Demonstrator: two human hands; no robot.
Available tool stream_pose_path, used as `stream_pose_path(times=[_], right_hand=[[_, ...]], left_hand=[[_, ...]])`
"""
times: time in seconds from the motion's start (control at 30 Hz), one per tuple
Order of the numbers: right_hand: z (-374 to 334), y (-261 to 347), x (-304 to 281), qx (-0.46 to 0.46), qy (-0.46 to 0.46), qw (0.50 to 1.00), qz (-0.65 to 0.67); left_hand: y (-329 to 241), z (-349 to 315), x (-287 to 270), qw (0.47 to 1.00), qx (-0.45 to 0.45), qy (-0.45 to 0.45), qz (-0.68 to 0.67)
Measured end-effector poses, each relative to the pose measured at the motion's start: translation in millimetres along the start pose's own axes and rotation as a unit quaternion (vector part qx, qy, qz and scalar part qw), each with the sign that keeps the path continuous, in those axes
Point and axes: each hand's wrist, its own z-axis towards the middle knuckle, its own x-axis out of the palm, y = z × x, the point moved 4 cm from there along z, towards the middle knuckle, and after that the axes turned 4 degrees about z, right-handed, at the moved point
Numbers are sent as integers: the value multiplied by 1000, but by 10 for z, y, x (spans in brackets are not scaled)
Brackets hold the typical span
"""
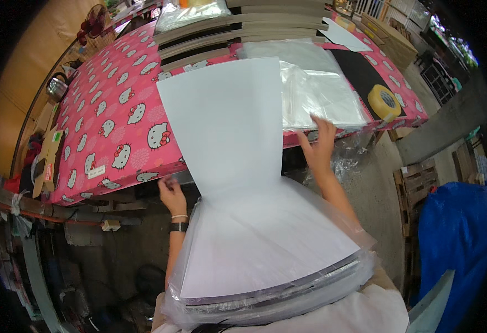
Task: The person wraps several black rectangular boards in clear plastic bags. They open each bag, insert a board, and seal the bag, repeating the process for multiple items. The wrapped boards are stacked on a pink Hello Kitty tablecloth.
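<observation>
A large white sheet [226, 127] lies with its far part on the table and its near part over my lap, seeming to bend at the table's edge. Under its near part are more flat sheets in clear plastic wrapping [276, 308]. My left hand [172, 197] is beside the sheet's left edge, near the table edge, its fingers loosely bent and apart, slightly blurred. To the sheet's right, my right hand [320, 147] has thumb and fingers spread, close to the near edge of the clear plastic bags [321, 97]. Neither hand visibly grips anything.
The table has a pink cartoon-patterned cover [107, 133]. Stacks of grey boards [288, 19] stand at its far side. A roll of yellowish tape [385, 102] sits at the right on a black board [354, 69]. Beyond the right edge are wooden pallets [418, 188] and a blue tarp [457, 238].
</observation>
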Motion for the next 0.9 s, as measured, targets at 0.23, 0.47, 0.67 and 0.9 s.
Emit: stream_pose_path(times=[0.23,0.47,0.67,0.9], right_hand=[[605,-421,40,58,-9,997,53],[470,1191,-58,14,246,921,300],[498,1230,-171,-24,339,928,150],[419,438,-131,122,404,904,65]], left_hand=[[-1925,442,-55,960,240,77,-121],[-2883,89,312,861,318,373,-137],[-2868,320,70,897,242,352,-111],[-2117,862,-652,984,71,69,-151]])
